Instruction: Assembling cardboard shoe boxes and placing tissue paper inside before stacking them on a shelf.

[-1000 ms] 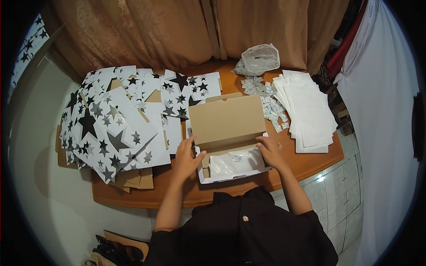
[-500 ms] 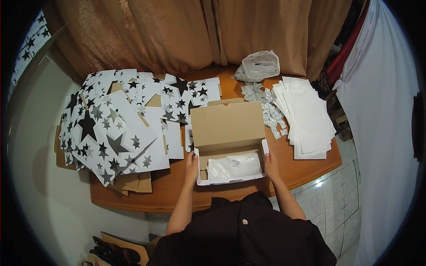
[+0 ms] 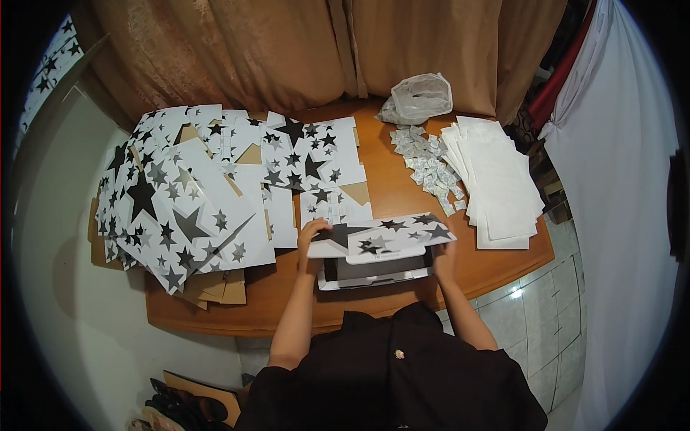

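A white cardboard box [image 3: 374,282] with black and grey stars stands near the table's front edge. Its hinged lid [image 3: 392,237] is tilted partway down over the opening, which lies in shadow, so the contents are hidden. At the left end, my left hand [image 3: 310,244] grips the lid's edge with its fingers bent over the top. My right hand [image 3: 444,262] holds the right end, its fingers partly hidden by the lid and the box's side.
Star-printed flat cardboard [image 3: 190,194] is heaped at the left. Small sachets [image 3: 431,169] lie behind the box, beside a stack of white paper sheets or pouches [image 3: 503,187]. A clear plastic bag [image 3: 424,99] rests at the back of the wooden table [image 3: 215,320].
The lid has swung from upright down toward me, covering the white packet and small sachet seen inside before. Both hands have moved up from the box's sides to the lid's ends.
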### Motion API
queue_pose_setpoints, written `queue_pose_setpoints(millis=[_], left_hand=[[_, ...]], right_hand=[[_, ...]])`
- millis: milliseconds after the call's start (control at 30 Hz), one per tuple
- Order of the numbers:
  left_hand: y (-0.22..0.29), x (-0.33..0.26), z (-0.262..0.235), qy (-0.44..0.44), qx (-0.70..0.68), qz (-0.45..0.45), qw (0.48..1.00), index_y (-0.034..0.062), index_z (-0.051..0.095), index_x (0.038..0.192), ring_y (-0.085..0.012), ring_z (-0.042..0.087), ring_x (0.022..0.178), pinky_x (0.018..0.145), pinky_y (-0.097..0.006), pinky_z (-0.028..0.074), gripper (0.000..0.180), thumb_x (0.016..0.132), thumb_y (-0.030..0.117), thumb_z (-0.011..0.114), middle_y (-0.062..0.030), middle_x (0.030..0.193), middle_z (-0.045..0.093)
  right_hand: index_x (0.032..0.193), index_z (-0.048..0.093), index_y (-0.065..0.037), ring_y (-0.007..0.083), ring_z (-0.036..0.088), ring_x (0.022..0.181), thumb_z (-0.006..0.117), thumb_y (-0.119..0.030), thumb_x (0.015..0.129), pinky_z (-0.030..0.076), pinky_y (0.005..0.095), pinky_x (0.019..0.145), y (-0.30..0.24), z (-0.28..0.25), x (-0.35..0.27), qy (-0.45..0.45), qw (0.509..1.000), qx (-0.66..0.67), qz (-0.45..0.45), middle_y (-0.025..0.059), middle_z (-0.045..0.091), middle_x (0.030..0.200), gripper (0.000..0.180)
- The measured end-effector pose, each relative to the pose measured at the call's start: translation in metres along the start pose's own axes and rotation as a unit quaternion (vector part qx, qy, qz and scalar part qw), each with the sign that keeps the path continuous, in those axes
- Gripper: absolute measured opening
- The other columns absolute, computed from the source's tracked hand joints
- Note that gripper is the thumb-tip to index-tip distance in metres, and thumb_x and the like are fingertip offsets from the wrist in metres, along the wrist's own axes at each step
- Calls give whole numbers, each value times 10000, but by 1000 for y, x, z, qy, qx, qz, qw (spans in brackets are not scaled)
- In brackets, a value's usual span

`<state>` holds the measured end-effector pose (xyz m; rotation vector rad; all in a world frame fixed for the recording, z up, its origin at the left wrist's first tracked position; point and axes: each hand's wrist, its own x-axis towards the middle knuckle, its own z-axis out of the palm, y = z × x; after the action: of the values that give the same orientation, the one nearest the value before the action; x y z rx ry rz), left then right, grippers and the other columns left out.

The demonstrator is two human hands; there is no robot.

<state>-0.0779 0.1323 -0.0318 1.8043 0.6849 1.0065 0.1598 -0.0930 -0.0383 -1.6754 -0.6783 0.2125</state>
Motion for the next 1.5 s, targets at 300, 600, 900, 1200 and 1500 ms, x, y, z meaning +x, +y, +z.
queue_pose_setpoints(millis=[300,600,900,1200,1500], left_hand=[[46,-53,-26,8,12,-44,999,14,280,1358,-319,337,1285,1062,-357,272,691,790,195,630,-213,1320,368],[48,-141,6,100,337,212,912,156,633,919,-242,409,933,777,-383,356,309,683,299,772,-72,947,393],[43,-139,37,87,448,202,867,316,715,848,-189,355,909,813,-399,202,178,674,330,750,8,875,371],[39,-145,36,132,457,241,846,343,702,890,-163,373,881,825,-386,190,277,630,260,748,33,829,354],[56,-126,11,133,470,177,855,185,611,1057,-309,418,1163,973,-451,160,566,615,501,769,-76,1226,471]], right_hand=[[1248,510,-45,337,359,1257,716,-451,701,312,445,1026,-86,-16,-11,-102,981,-19,-166,184,342,1348,712],[1182,567,-62,347,448,1164,881,-362,520,390,419,962,-83,-7,-28,-123,970,-115,-177,185,415,1267,792],[1081,632,-56,368,460,1159,853,-304,585,404,431,948,-79,2,-39,-115,970,-113,-182,186,470,1210,597],[1006,688,-131,430,429,1180,827,-291,614,377,486,967,-59,3,-51,-143,937,-209,-241,175,517,1176,446],[1043,690,-175,394,427,1213,782,-280,681,346,545,974,-47,-9,-49,-181,933,-188,-248,154,563,1171,389]])
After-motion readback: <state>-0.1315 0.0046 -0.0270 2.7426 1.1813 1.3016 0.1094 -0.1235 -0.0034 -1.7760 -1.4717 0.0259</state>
